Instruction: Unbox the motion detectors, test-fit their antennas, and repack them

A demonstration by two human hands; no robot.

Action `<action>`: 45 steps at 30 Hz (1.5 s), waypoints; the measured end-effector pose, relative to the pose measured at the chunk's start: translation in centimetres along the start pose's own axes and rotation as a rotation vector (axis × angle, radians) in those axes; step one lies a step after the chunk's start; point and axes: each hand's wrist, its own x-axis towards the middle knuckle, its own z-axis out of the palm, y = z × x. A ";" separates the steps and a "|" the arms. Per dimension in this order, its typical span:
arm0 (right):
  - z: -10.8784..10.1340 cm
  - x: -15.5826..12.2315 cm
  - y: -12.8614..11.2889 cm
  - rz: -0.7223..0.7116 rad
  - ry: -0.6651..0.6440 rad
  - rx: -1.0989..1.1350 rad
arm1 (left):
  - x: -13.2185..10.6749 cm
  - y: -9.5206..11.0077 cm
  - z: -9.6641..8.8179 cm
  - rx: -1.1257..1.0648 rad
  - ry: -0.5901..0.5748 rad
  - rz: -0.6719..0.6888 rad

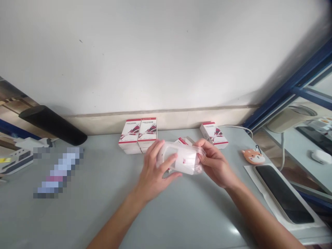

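Observation:
Both hands hold a white plastic device wrapped in a clear plastic bag (181, 157) just above the grey table (103, 207). My left hand (155, 167) grips its left end, with the fingers curled round the bag. At the right end my right hand (214, 160) pinches the bag. An open red-and-white box (184, 140) lies partly hidden right behind the bagged device.
Two red-and-white boxes (138, 133) stand against the back wall and a third (214, 135) lies to the right. An orange fox-shaped item (253, 156) and a dark phone (282, 193) on white paper lie at the right. A black cylinder (52, 124) leans at the left.

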 end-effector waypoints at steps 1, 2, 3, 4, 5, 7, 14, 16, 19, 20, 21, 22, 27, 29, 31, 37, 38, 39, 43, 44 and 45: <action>0.1 0.0 -0.1 0.030 -0.013 0.023 | 0.0 0.1 0.0 0.011 0.038 0.010; 0.3 -0.1 -0.2 0.053 -0.014 0.041 | 0.1 0.1 -0.1 0.024 0.072 0.025; 0.4 0.0 -0.2 0.066 -0.008 0.052 | 0.1 0.1 -0.2 0.036 0.090 0.035; 0.6 0.0 -0.3 0.072 0.004 0.051 | 0.2 0.1 -0.3 0.041 0.093 0.038; 0.8 0.1 -0.3 0.069 0.020 0.039 | 0.2 0.0 -0.3 0.036 0.089 0.031; 1.1 0.2 -0.3 0.051 0.058 -0.012 | 0.2 0.0 -0.4 0.021 0.073 -0.012; 0.7 0.5 0.4 -0.085 0.163 -0.236 | 0.3 0.2 -0.1 -0.009 0.045 -0.120; 0.6 0.6 0.8 -0.127 0.177 -0.339 | 0.3 0.5 -0.3 -0.092 0.029 -0.170; 0.7 0.4 1.3 -0.202 0.184 -0.468 | 0.4 1.1 -0.9 -0.240 0.001 -0.362; 0.8 0.3 1.4 -0.229 0.174 -0.498 | 0.5 1.4 -1.1 -0.305 -0.023 -0.468; 0.9 0.2 1.5 -0.249 0.159 -0.522 | 0.7 1.7 -1.4 -0.378 -0.049 -0.592; 0.9 0.1 1.5 -0.259 0.139 -0.539 | 0.9 2.0 -1.7 -0.462 -0.081 -0.726; 0.7 0.2 1.8 -0.252 0.082 -0.525 | 2.4 1.9 -3.0 -1.081 -0.347 -1.136; 0.6 0.4 1.9 -0.252 0.093 -0.491 | 2.6 1.4 -3.3 -1.374 -0.519 -1.164; 0.6 0.6 1.9 -0.228 0.104 -0.454 | 2.4 1.1 -3.3 -1.635 -0.589 -1.176; 1.8 0.5 1.3 -0.136 0.243 -0.388 | 1.6 1.4 -3.1 -1.849 -0.373 -0.990; 2.0 0.4 1.3 -0.121 0.256 -0.378 | 1.6 1.5 -3.0 -1.774 -0.363 -0.965; 2.3 0.3 1.3 -0.117 0.264 -0.365 | 1.6 1.6 -3.0 -1.683 -0.353 -0.952; 2.6 -0.1 2.0 -0.207 0.188 -0.323 | 1.6 1.8 -2.3 -1.380 -0.312 -0.994; 2.5 -0.2 2.2 -0.236 0.140 -0.339 | 1.6 1.8 -2.1 -1.329 -0.307 -1.045; 2.4 -0.2 2.5 -0.264 0.089 -0.375 | 1.5 1.8 -1.8 -1.282 -0.304 -1.110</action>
